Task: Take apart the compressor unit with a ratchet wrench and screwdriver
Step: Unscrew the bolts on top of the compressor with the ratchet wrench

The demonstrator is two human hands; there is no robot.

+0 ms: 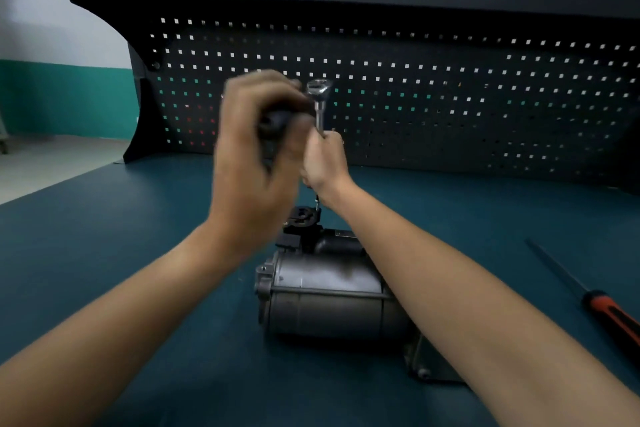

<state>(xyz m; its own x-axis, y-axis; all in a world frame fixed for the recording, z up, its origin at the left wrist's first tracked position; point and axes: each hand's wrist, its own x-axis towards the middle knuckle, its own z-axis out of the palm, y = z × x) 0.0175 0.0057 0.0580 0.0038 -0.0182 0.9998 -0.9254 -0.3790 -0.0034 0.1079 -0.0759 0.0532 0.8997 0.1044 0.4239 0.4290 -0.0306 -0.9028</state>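
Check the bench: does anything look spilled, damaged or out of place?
Nothing stands out. The grey metal compressor unit lies on the teal bench mat, the left hand and right hand grip the chrome ratchet wrench above it, and the red-and-black screwdriver lies apart on the right. No spill shows.

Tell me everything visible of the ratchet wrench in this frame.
The ratchet wrench is held up above the compressor unit, in front of the pegboard. Its head is shiny metal; a dark handle runs left into the left hand, which grips it and is motion-blurred. A metal shaft drops straight down from the head into the right hand, which is curled round it. Whether its lower end meets the unit cannot be told.
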